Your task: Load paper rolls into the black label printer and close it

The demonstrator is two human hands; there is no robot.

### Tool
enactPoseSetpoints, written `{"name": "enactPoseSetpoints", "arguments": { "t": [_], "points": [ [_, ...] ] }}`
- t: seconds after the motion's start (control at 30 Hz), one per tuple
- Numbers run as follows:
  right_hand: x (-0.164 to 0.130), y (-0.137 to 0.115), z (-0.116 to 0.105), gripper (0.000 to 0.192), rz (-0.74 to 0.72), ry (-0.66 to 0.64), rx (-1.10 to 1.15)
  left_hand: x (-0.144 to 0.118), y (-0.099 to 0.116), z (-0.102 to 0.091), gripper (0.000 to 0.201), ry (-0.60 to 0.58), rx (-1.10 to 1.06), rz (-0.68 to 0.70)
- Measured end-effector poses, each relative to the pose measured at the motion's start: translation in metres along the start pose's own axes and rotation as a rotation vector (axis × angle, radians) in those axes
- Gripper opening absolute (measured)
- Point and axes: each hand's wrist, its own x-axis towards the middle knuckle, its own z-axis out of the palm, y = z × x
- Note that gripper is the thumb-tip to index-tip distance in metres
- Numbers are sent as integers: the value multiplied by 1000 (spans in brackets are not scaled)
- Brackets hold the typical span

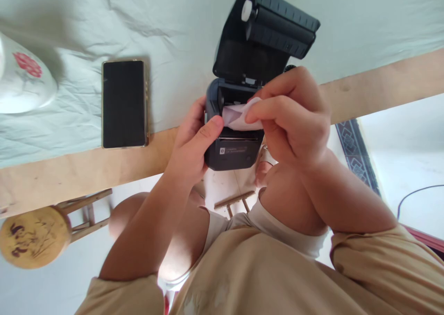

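A small black portable printer (239,154) is held up at the table's near edge, its lid (253,56) swung open away from me. On the lid sit a black roller and a small white gear wheel. My left hand (196,137) grips the printer's left side, the thumb near its opening. Fingers of my right hand (294,116) are pinched on a piece of thin white tissue-like sheet (241,116) that lies folded in the open compartment. Whether it is paper or cloth I cannot tell. Part of the compartment is hidden behind the right hand.
A dark-screened phone (123,103) in a clear case lies on the pale green tablecloth (176,42). Left of it is a white vessel (24,74) with a red flower. Below the wooden table edge (83,162) stands a round wooden stool (34,236). A cable (412,192) runs at the far right.
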Motion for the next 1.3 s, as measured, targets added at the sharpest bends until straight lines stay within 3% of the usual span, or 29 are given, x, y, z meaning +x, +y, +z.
{"name": "enactPoseSetpoints", "arguments": {
  "t": [0.23,0.4,0.57,0.67,0.87,1.07,1.3],
  "points": [
    [0,2,-2,18,-14,-185,-167,1,1,0,29,-6,-10,-21],
    [2,1,-10,48,147,-277,-234,2,2,-1,29,-76,60,-41],
    [2,3,-15,3,13,-385,-365,2,3,-3,38,-83,160,-38],
    [3,-2,-16,7,50,-394,-355,3,2,-4,36,-109,154,-26],
    [9,-17,-18,28,297,-496,-401,6,-1,-9,40,-197,160,0],
    [10,-13,-16,37,314,-495,-295,7,-4,-12,39,-193,169,20],
    [12,-12,-24,23,213,-607,-294,6,-5,-14,42,-177,205,11]
  ]
}}
